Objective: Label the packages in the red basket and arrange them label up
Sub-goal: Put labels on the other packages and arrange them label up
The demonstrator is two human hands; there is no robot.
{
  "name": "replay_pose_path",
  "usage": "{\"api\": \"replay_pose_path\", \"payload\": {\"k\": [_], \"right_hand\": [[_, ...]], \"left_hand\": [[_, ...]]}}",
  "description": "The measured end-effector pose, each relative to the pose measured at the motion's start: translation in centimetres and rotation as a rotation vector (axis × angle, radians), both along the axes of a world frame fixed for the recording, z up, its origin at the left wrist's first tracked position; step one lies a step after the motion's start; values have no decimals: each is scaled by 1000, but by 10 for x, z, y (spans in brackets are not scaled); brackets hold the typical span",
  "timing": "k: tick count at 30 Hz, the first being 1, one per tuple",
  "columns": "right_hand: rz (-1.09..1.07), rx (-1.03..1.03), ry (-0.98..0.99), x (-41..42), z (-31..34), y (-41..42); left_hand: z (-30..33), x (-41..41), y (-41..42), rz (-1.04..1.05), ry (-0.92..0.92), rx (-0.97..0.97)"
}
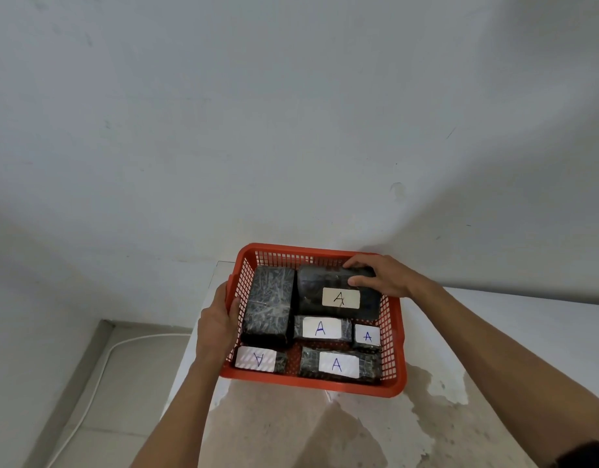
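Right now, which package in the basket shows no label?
The tall black package at the basket's left, beside the left hand; the other five show white "A" labels.

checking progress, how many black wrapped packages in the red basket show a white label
5 of 6: back right under the right hand, middle, right side, front left, front right. The tall back-left black wrapped package shows none; its label may be hidden.

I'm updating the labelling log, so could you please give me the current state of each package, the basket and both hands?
Red basket: on the table, gripped at its left wall.
Tall package: no label showing.
Large package: label A up, right hand on it.
Middle package: label A up.
Small package: label A up.
Front-left package: label up, A upside down.
Front-right package: label A up.
Left hand: gripping basket.
Right hand: on large package.
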State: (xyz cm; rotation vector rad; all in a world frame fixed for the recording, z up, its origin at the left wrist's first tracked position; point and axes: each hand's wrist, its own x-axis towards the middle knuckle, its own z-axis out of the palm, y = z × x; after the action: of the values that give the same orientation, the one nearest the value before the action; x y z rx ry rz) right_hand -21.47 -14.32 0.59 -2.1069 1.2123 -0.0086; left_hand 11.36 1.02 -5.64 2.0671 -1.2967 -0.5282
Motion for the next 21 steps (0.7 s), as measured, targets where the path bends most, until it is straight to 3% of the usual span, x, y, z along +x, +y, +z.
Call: {"api": "replay_pose_path", "payload": {"k": [9, 21], "right_hand": [[-108, -459, 86, 13, -32, 23], [13, -356, 116, 10, -37, 24]], "left_hand": [[-1, 0, -1, 2, -3, 8], [0, 1, -1, -2, -10, -8]]}}
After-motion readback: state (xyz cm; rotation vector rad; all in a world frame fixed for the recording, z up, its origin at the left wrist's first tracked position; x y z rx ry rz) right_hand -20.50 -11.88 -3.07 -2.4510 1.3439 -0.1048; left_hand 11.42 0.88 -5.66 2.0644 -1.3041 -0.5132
